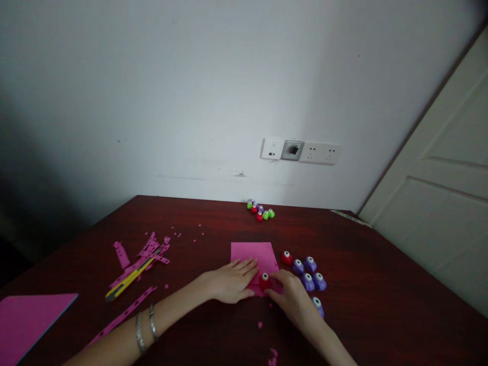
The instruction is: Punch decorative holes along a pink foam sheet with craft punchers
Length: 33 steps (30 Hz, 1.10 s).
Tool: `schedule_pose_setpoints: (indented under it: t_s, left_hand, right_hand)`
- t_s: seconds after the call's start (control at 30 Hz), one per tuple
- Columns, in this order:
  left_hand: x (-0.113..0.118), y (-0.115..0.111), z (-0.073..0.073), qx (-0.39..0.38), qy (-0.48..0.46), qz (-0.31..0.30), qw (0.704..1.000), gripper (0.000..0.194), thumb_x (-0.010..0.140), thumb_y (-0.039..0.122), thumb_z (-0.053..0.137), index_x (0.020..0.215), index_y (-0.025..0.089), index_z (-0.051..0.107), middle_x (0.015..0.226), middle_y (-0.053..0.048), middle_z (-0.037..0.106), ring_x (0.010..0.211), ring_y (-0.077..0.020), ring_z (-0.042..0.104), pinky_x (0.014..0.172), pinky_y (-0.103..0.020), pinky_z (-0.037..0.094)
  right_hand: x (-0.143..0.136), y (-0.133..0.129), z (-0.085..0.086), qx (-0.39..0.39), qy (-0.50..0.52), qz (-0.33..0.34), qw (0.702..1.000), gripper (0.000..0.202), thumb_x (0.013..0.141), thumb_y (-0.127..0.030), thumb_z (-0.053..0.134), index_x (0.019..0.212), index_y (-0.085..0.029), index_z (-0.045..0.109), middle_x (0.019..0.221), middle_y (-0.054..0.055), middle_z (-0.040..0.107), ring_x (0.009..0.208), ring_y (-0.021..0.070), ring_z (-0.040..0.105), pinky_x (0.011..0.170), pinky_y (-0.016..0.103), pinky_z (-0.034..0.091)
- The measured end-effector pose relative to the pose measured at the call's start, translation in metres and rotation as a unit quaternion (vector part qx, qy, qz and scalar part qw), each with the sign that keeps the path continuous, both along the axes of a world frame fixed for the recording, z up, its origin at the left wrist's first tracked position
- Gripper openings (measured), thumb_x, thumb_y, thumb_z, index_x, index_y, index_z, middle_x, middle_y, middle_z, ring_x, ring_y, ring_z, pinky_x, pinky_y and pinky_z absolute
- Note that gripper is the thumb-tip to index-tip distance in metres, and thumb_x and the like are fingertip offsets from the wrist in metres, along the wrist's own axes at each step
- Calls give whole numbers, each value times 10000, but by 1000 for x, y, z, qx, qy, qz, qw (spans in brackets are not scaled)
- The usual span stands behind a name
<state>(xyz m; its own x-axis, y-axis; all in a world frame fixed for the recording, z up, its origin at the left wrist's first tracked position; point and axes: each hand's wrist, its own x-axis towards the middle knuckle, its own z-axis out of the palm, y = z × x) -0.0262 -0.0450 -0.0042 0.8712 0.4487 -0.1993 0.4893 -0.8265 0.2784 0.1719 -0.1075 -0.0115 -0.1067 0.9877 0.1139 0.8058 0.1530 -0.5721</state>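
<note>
A pink sheet of paper (pixel 253 250) lies on the dark red wooden table in front of me. My left hand (pixel 232 281) rests flat on its left part, fingers stretched out. At the paper's near right edge, my right hand (pixel 288 292) grips a small red craft punch (pixel 264 281) with a white top between thumb and fingers. Whether the paper sits inside the punch's slot I cannot tell. Just right of that hand stand another red punch (pixel 286 258) and several purple punches (pixel 308 282).
Punched pink strips (pixel 131 272) and a yellow utility knife (pixel 129 278) lie to the left. A pink sheet stack (pixel 34 317) is at the near left. More small punches (pixel 260 216) stand near the wall. Tiny pink cutouts (pixel 273 357) dot the table (pixel 381 290).
</note>
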Motion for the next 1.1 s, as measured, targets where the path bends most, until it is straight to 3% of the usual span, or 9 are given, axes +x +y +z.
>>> schedule_pose_setpoints:
  t_s: [0.3,0.43,0.53,0.63,0.73,0.87,0.97,1.1]
  left_hand:
    - [3,0,1,-11,-17,-1,1000,622,921,464,169,1415,89,128,1476,-117,99,1362,-208,76,1109,-371,122]
    - [3,0,11,-13,-46,1,999,629,916,473,206,1411,88,154,1472,-123,132,1358,-214,118,1107,-367,136]
    - [2,2,28,10,-121,41,992,529,919,425,266,1357,135,329,1437,-105,281,1327,-202,243,1087,-345,192]
    - [3,7,41,7,-211,107,972,388,899,382,352,1115,158,584,1222,-91,551,1133,-191,492,972,-310,346]
    - [8,15,43,-65,-260,172,948,346,851,415,441,868,139,648,866,-56,664,789,-150,602,733,-257,445]
    - [20,24,33,-223,-246,215,919,429,780,522,502,688,116,606,626,-24,621,510,-99,540,503,-221,407]
    - [28,29,24,-336,-229,228,885,470,702,586,563,649,119,568,599,-20,609,447,-84,516,450,-220,395]
    - [35,33,19,-392,-223,240,860,503,612,615,635,641,118,559,576,-17,601,468,-95,536,452,-228,393]
  right_hand:
    - [0,-2,-1,5,15,-7,1000,254,682,-191,610,920,-145,685,879,83,666,857,222,594,782,288,438]
    - [3,-3,5,11,26,-17,999,278,668,-207,622,930,-137,682,861,85,673,838,225,596,775,300,439]
    - [11,1,10,-5,74,-29,997,302,705,-280,603,964,-135,658,746,53,661,697,187,593,652,273,453]
    - [19,8,15,-56,138,-21,989,253,750,-333,556,894,-140,634,590,1,597,531,135,550,493,229,411]
    - [21,15,19,-152,182,-5,971,218,773,-362,526,843,-159,565,474,-58,525,345,78,449,343,188,304]
    - [16,23,18,-236,216,-2,947,234,785,-367,528,909,-174,483,425,-93,511,264,47,352,280,157,210]
    - [11,25,14,-248,228,-16,941,212,796,-361,523,896,-180,474,416,-97,502,272,41,347,284,145,202]
    - [8,25,13,-264,233,-13,936,196,802,-362,517,858,-177,486,433,-81,521,282,34,329,292,146,172]
